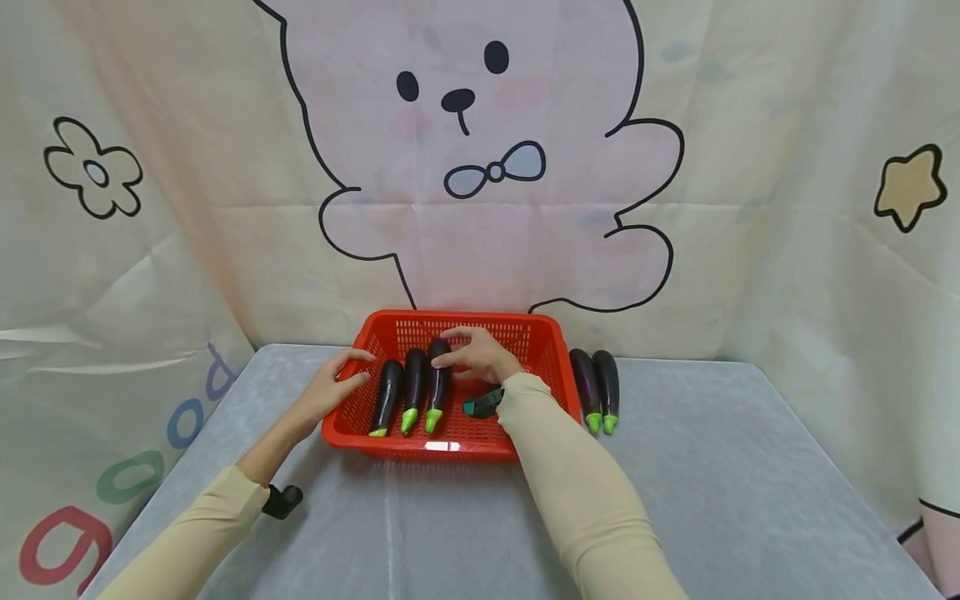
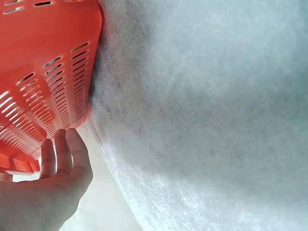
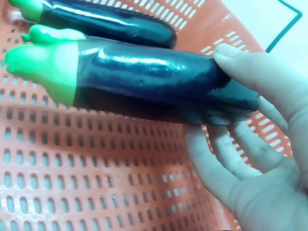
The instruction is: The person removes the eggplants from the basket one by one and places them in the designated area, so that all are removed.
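My right hand grips a dark purple eggplant with a bright green stem end, thumb on one side and fingers beneath, inside the red plastic basket. To its left in the basket lie two more eggplants, a middle one and a leftmost one, stems toward me. At the basket's left rim is my left hand, its fingers spread and relaxed. The left wrist view has that hand beside the slotted basket wall, holding nothing.
Right of the basket, two eggplants lie side by side on the grey cloth-covered table. A printed curtain hangs close behind the basket and along both sides. Black straps show at the wrists.
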Action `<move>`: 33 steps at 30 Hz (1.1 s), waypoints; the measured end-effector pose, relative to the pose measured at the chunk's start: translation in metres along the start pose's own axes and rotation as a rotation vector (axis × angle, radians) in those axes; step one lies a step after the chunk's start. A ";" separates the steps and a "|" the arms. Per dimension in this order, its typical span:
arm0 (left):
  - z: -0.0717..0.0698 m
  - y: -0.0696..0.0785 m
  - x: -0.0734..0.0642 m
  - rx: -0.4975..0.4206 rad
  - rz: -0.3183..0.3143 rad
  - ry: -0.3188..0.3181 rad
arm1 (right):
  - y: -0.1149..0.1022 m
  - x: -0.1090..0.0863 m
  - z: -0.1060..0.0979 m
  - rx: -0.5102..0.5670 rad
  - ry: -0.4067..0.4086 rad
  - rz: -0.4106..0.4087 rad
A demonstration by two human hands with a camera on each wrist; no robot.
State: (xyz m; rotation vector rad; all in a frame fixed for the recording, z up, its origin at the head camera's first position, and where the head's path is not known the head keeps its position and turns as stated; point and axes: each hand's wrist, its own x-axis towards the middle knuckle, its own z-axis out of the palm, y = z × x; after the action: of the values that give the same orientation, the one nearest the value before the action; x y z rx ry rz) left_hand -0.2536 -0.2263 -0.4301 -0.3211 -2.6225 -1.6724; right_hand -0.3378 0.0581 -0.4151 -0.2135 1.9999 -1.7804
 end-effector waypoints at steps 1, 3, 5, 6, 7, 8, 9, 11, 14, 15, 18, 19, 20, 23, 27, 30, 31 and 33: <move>0.000 0.000 0.000 -0.001 -0.001 0.000 | -0.002 -0.001 -0.001 0.002 -0.002 0.000; 0.000 0.000 0.000 -0.002 -0.004 0.000 | -0.005 -0.001 -0.003 0.002 -0.005 -0.004; 0.000 -0.001 0.000 -0.006 -0.006 -0.003 | -0.009 -0.002 -0.005 0.015 -0.009 -0.008; 0.000 -0.001 0.000 -0.006 -0.007 -0.004 | -0.011 -0.002 -0.006 0.021 -0.011 -0.015; 0.000 -0.001 0.000 -0.007 -0.007 -0.004 | -0.012 -0.003 -0.007 0.030 -0.011 -0.021; 0.000 -0.001 0.000 -0.007 -0.006 -0.003 | -0.014 -0.003 -0.008 0.032 -0.012 -0.031; 0.000 -0.001 0.000 -0.007 -0.005 -0.003 | -0.016 -0.004 -0.010 0.031 -0.015 -0.043; 0.001 -0.001 0.000 -0.007 -0.002 0.000 | -0.021 -0.006 -0.013 0.033 -0.019 -0.065; 0.001 0.000 0.000 -0.007 -0.001 0.003 | -0.026 -0.009 -0.019 0.025 -0.030 -0.095; 0.000 0.000 0.000 -0.007 -0.001 0.003 | -0.028 -0.010 -0.022 0.028 -0.034 -0.100; 0.000 0.000 -0.001 -0.006 -0.004 0.001 | -0.033 -0.014 -0.029 0.025 -0.043 -0.119; 0.000 0.000 -0.001 -0.005 -0.004 0.001 | -0.035 -0.016 -0.032 0.024 -0.047 -0.123; 0.000 0.000 -0.001 -0.005 -0.003 0.000 | -0.038 -0.017 -0.035 0.020 -0.050 -0.127; 0.000 0.000 -0.001 -0.009 0.007 -0.001 | -0.046 -0.023 -0.042 -0.006 -0.060 -0.144; 0.000 -0.001 0.000 -0.015 0.030 -0.004 | -0.056 -0.029 -0.052 -0.025 -0.078 -0.160; -0.001 -0.002 0.001 -0.011 0.032 -0.005 | -0.061 -0.033 -0.060 -0.038 -0.078 -0.169; -0.001 -0.001 0.000 -0.007 0.029 -0.005 | -0.062 -0.034 -0.063 -0.047 -0.076 -0.174; -0.001 0.000 0.000 0.000 0.020 -0.001 | -0.065 -0.036 -0.069 -0.061 -0.073 -0.189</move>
State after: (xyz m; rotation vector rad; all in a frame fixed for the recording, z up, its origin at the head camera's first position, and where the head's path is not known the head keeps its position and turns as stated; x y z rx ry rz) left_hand -0.2535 -0.2272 -0.4297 -0.3472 -2.6108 -1.6671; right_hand -0.3468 0.1251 -0.3396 -0.4947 2.0415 -1.7969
